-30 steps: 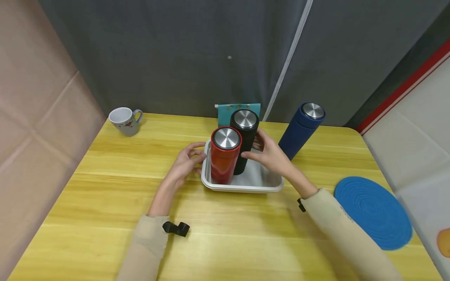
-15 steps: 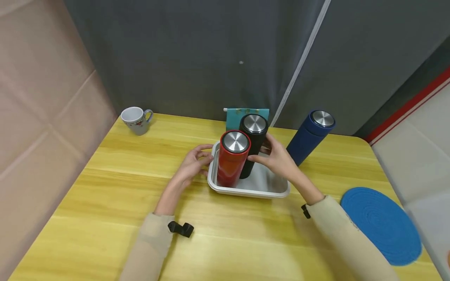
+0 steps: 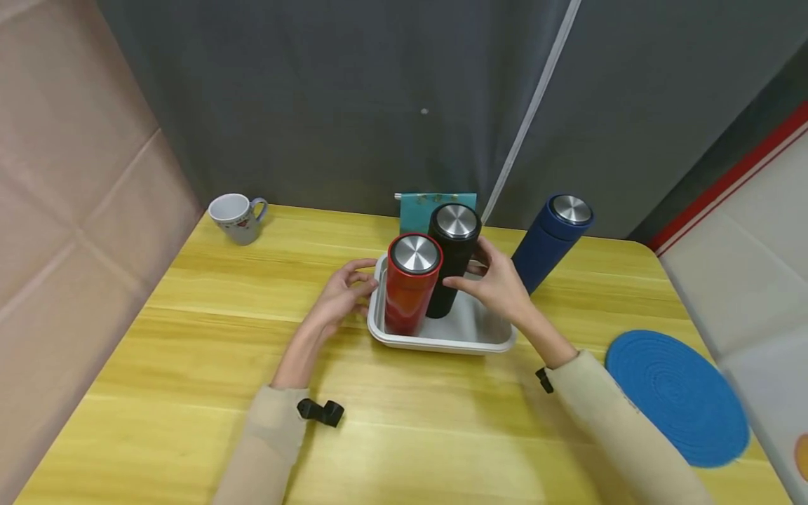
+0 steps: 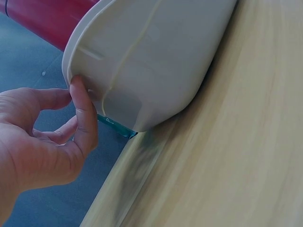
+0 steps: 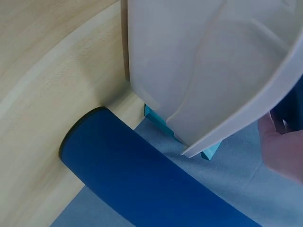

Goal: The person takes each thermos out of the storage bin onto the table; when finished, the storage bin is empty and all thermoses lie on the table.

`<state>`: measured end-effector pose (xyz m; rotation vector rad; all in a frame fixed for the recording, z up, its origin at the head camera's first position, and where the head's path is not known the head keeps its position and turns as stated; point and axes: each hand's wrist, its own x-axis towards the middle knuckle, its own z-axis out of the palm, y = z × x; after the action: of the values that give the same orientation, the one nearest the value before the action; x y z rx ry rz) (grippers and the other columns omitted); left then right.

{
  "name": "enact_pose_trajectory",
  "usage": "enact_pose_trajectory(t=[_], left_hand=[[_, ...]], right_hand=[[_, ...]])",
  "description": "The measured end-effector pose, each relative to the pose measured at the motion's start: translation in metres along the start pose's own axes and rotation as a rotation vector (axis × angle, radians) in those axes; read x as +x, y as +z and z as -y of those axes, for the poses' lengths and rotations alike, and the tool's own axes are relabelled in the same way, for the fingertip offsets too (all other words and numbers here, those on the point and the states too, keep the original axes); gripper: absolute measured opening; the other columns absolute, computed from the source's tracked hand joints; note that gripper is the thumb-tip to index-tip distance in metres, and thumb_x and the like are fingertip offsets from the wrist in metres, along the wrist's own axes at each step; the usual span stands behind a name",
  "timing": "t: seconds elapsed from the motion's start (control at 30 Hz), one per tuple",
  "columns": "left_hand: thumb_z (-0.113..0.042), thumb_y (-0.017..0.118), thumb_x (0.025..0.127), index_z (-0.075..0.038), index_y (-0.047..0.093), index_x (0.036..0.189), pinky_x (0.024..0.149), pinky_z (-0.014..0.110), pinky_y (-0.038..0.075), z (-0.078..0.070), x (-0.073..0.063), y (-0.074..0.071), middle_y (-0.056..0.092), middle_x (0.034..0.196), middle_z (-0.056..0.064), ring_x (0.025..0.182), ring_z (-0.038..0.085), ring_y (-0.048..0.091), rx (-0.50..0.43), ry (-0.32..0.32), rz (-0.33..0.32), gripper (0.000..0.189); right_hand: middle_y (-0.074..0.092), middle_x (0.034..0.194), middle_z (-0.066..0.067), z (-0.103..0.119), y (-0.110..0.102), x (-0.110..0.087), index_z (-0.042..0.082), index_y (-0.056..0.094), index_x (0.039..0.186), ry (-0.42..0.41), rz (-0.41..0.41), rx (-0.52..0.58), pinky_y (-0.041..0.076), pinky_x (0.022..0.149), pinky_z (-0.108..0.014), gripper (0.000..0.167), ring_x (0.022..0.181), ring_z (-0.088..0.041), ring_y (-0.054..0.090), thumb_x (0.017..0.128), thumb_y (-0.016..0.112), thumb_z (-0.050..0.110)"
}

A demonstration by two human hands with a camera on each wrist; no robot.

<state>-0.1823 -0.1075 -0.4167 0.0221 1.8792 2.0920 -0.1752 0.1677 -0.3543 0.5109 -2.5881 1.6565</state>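
1. Right now the black bottle [image 3: 453,261] is inside the pale tray [image 3: 451,346], steel-topped and roughly upright; from where I stand, I can't tell whether its base meets the tray's floor.
2. The person's right grip [image 3: 495,280] is closed around that bottle from the right, thumb on the near side and fingers reaching behind, partly hidden by it.
3. Just in front and to the left, also within the tray, the red bottle [image 3: 410,294] stands with its own shiny steel lid; it overlaps the black one in my sight, so any contact between them is unclear.
4. The left grip [image 3: 344,298] pinches the tray's left rim, thumb and forefinger at the edge with the other fingers curled below.
5. Close beyond the right hand, the blue bottle [image 3: 546,245] stands on the worktop [image 3: 410,421], beside the tray and apart from it.
6. Behind the black bottle, a teal object [image 3: 419,210] shows near the grey backdrop [image 3: 315,105], mostly hidden from me.
7. Well off to the left, by the back edge, sits a patterned mug [image 3: 238,224], its handle facing right.
8. Over on the right lies a round blue mat [image 3: 678,400], slightly covered by the right beige sleeve [image 3: 606,400].
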Motion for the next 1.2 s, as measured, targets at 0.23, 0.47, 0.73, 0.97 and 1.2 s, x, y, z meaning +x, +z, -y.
enact_pose_trajectory(t=[0.23, 0.47, 0.73, 0.97, 1.2], left_hand=[[-0.005, 0.058, 0.096, -0.007, 0.046, 0.137, 0.052, 0.024, 0.050, 0.000, 0.001, -0.002, 0.055, 0.104, 0.011, 0.078, 0.019, 0.058, -0.007, 0.000, -0.015, 0.043], [-0.007, 0.058, 0.096, -0.006, 0.045, 0.138, 0.053, 0.025, 0.050, 0.000, 0.003, -0.007, 0.054, 0.105, 0.012, 0.079, 0.020, 0.058, 0.004, 0.005, -0.013, 0.044], [-0.007, 0.059, 0.095, -0.007, 0.046, 0.137, 0.054, 0.026, 0.051, 0.000, 0.002, -0.007, 0.054, 0.105, 0.012, 0.079, 0.021, 0.058, 0.010, -0.001, -0.012, 0.044], [-0.007, 0.059, 0.096, -0.008, 0.047, 0.137, 0.054, 0.027, 0.052, -0.002, 0.004, -0.003, 0.056, 0.106, 0.013, 0.078, 0.021, 0.059, 0.014, 0.001, -0.010, 0.043], [-0.006, 0.059, 0.096, -0.008, 0.047, 0.137, 0.055, 0.027, 0.052, -0.003, 0.004, -0.001, 0.056, 0.107, 0.013, 0.078, 0.021, 0.059, 0.010, -0.005, -0.011, 0.043]], right_hand=[[0.061, 0.118, -0.017, 0.001, -0.006, -0.001, 0.001, 0.049, 0.134, -0.007, -0.045, 0.040, 0.052, 0.089, -0.031, 0.069, 0.108, -0.027, 0.061, 0.074, 0.083, 0.004], [0.062, 0.117, -0.014, 0.004, -0.009, 0.000, 0.003, 0.050, 0.134, -0.013, -0.076, 0.062, 0.052, 0.089, -0.029, 0.069, 0.107, -0.023, 0.060, 0.074, 0.084, 0.004], [0.061, 0.115, -0.011, 0.009, -0.015, -0.004, 0.003, 0.053, 0.130, -0.043, -0.113, 0.039, 0.053, 0.086, -0.026, 0.067, 0.104, -0.017, 0.059, 0.072, 0.085, 0.003], [0.062, 0.114, -0.005, 0.018, -0.030, -0.014, 0.002, 0.055, 0.128, -0.125, -0.165, 0.068, 0.054, 0.082, -0.026, 0.065, 0.099, -0.014, 0.062, 0.070, 0.082, -0.006], [0.063, 0.109, -0.003, 0.032, -0.044, -0.024, 0.003, 0.055, 0.127, -0.101, -0.207, 0.060, 0.054, 0.081, -0.023, 0.061, 0.096, -0.015, 0.062, 0.072, 0.080, -0.007]])
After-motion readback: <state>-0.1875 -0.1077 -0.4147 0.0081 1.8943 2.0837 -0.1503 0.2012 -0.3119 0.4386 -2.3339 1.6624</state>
